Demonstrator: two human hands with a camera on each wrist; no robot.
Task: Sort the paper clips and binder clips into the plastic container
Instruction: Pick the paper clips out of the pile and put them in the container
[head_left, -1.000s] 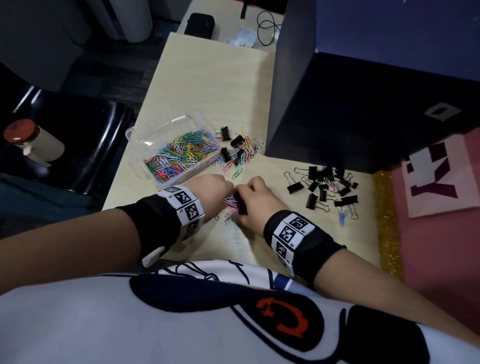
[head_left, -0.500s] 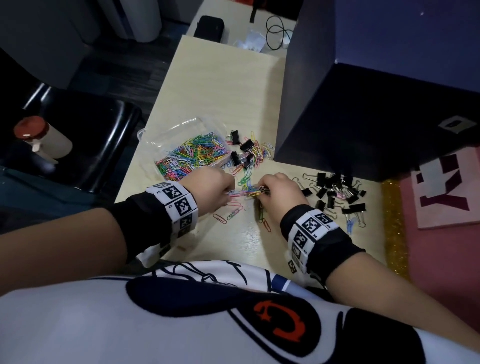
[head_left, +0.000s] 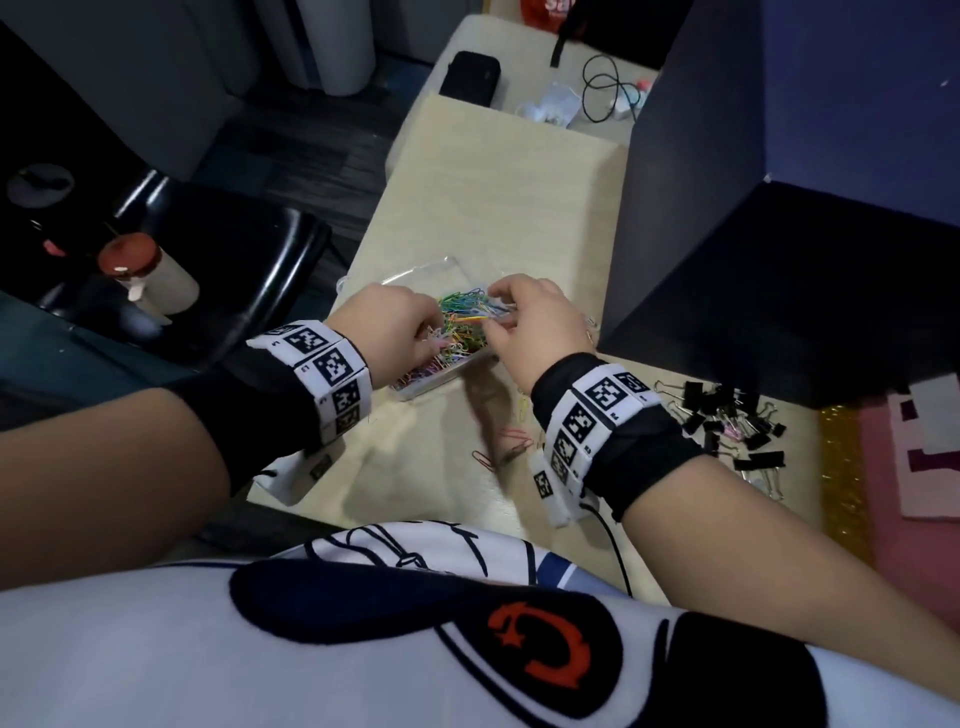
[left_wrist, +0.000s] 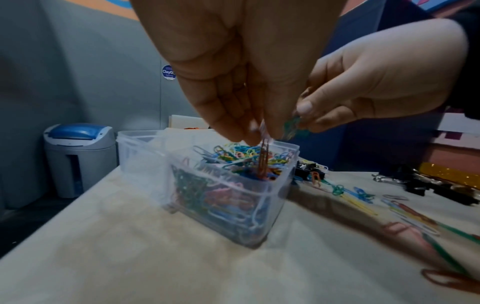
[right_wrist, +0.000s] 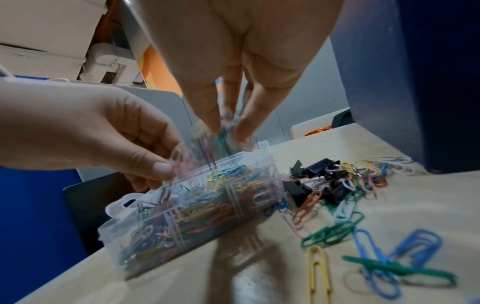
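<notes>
Head view: both hands were over the plastic container on the pale table.
Left hand: fingers bunched downward, pinching a few paper clips that hung into the container — partly blurred.
Right hand: fingertips pinched together on a small cluster of clips above the container's far end.
Container: clear, filled with coloured paper clips.
Loose clips: scattered on the table just beside the container.
Binder clips: black, in a pile to the right — a few more lay just beside the container's end.
</notes>
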